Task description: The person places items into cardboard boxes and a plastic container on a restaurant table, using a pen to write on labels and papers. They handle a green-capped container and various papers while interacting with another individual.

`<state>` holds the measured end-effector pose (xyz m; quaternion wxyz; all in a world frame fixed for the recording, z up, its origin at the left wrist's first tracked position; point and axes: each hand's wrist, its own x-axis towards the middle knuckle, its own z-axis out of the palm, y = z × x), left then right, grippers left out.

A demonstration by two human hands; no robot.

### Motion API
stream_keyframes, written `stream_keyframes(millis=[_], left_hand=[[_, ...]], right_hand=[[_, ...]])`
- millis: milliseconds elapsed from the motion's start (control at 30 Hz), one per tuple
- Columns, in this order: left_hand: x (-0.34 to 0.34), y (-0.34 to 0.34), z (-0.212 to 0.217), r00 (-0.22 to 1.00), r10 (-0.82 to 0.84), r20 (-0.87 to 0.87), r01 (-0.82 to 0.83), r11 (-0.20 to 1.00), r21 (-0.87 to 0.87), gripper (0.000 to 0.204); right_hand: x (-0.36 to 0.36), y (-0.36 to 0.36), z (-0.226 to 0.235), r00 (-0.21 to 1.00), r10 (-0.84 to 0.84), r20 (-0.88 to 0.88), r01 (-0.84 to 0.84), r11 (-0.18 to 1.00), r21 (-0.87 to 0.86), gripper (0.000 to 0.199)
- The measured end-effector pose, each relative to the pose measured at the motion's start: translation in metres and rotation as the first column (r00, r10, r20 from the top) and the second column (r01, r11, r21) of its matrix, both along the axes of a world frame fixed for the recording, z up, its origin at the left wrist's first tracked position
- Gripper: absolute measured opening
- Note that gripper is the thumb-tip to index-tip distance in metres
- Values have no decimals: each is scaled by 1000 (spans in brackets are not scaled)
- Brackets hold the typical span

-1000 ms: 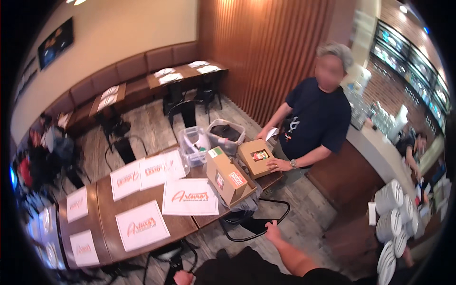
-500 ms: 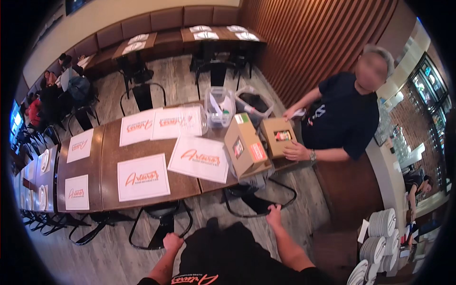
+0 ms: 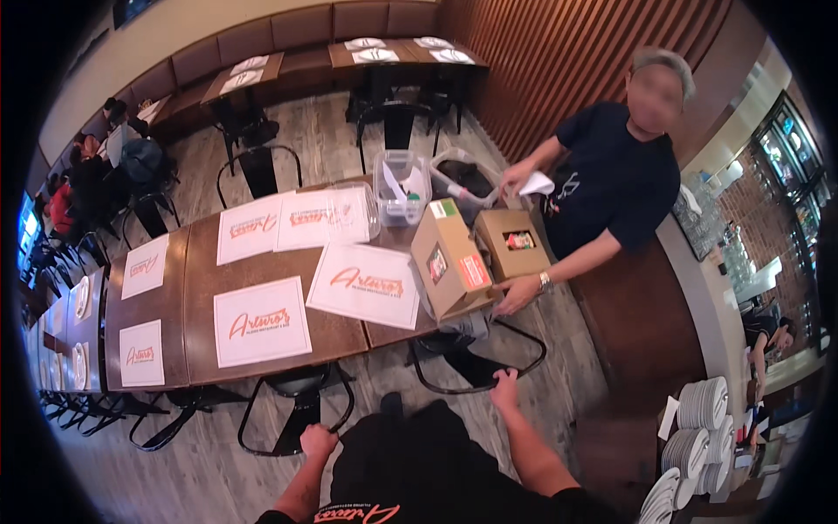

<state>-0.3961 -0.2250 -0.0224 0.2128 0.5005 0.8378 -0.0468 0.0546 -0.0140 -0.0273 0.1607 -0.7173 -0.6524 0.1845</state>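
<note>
My left hand point(image 3: 318, 442) is closed around the right end of the curved back rail of a black metal chair point(image 3: 301, 412). Farther right, my right hand point(image 3: 504, 389) grips the back rail of a second black metal chair point(image 3: 471, 371). Both chairs stand at the near side of a long brown wooden table point(image 3: 199, 306). On the table beyond the right chair are a tall cardboard box point(image 3: 449, 262) and another cardboard box point(image 3: 513, 247) with a picture window. A co-worker point(image 3: 611, 166) touches the boxes with one hand and holds something white point(image 3: 536, 184) in the other.
White printed placemats point(image 3: 262, 321) lie along the table. Two clear plastic bins point(image 3: 401, 188) stand behind the boxes. Stacked plates point(image 3: 701, 406) are on the right. Set tables point(image 3: 367, 54) and a brown bench point(image 3: 301, 31) line the back; people point(image 3: 96, 170) sit far left.
The co-worker has leaned left; one hand has slid down to the boxes' near edge, and the other has lifted the white item. My hands stay on the chair rails.
</note>
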Motion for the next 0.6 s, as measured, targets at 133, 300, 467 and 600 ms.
stream_keyframes(millis=[133, 300, 467, 600], left_hand=[[1, 8, 7, 999, 46, 7, -45, 998, -39, 25], [0, -2, 9, 998, 60, 27, -60, 998, 4, 25], [5, 10, 14, 998, 58, 24, -58, 998, 21, 23], [11, 3, 9, 999, -5, -43, 5, 1000, -17, 27]], right_hand=[[1, -3, 0, 1000, -11, -26, 11, 1000, 19, 33], [-5, -8, 6, 1000, -22, -15, 22, 1000, -13, 36], [-2, -5, 16, 997, -78, -4, 77, 995, -63, 32], [13, -8, -10, 996, -88, 8, 88, 994, -62, 31]])
